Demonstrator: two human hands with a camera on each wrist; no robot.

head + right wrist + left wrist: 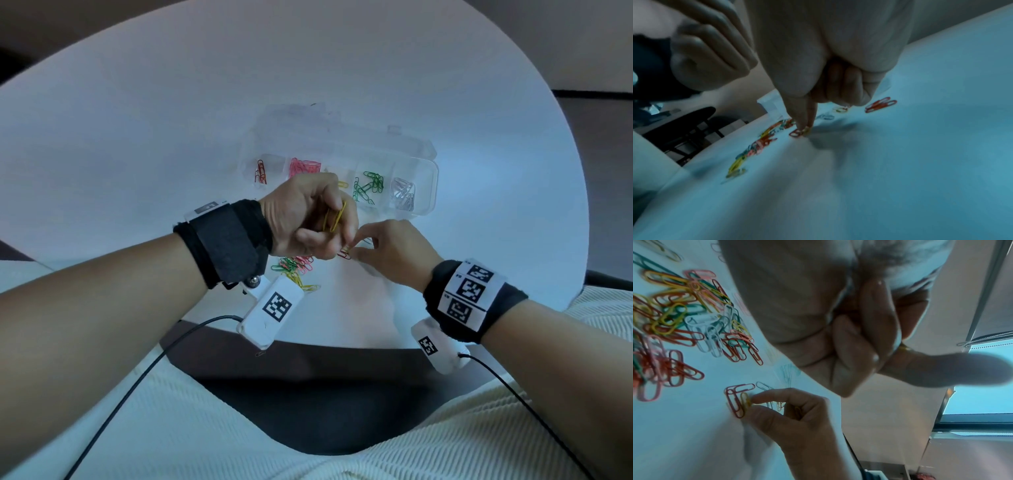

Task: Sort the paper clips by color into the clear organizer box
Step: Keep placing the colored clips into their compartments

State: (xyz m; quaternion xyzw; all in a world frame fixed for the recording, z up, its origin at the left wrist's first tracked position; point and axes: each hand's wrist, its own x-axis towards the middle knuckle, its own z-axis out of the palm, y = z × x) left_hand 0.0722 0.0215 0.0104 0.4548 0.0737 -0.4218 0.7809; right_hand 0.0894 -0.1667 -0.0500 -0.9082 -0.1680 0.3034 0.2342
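The left hand (305,212) hovered above the white desk (137,137), fingers curled around a few yellow clips (335,217). Just right of it, the right hand (390,250) pinched a yellow clip (745,400) lying on the desk against two red clips (735,400). The unsorted pile (296,270) lay near, under the left wrist, and the clear organizer box (428,192) sat farther off with red, pink, yellow, green and white clips in separate compartments.

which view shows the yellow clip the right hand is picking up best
The left wrist view: the yellow clip shows sharply, pinched by the right hand beside two red clips on the table. The right wrist view shows it small and blurred under the fingertips. In the head view the hands mostly hide it.
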